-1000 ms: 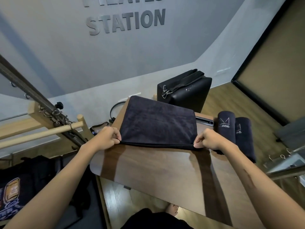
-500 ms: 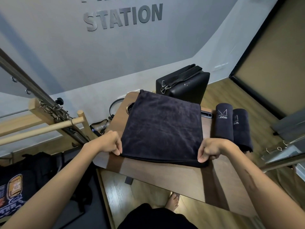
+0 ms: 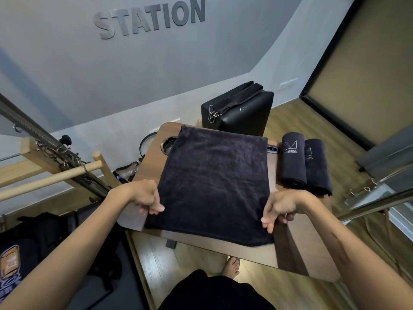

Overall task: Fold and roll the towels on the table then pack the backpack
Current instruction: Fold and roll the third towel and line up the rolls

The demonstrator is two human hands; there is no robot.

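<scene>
The folded dark navy terry towel [image 3: 214, 184] lies flat at the near edge of the brown wooden table [image 3: 312, 249]; the left hand [image 3: 143, 195] and right hand [image 3: 279, 206] pinch its side edges; an uneven pull could probably skew the fold.

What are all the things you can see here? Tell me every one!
Flat towel: 1, dark navy, spread on the table, near edge at the table's front edge.
Rolled towels: 2, dark navy with pale logos, side by side on the table's right part.
Table: 1, brown wood, centre.
Padded box: 1, black with strap and metal clip, behind the table.
Wall letters: grey, reading STATION, on the grey wall.
Wooden bar: 1, pale, left, with metal springs.
Dark bag: black, lower left; too dim to tell more.
Left hand: 1, at the towel's left edge.
Right hand: 1, at its right edge.
Bare foot: 1, on the floor below the table.
</scene>
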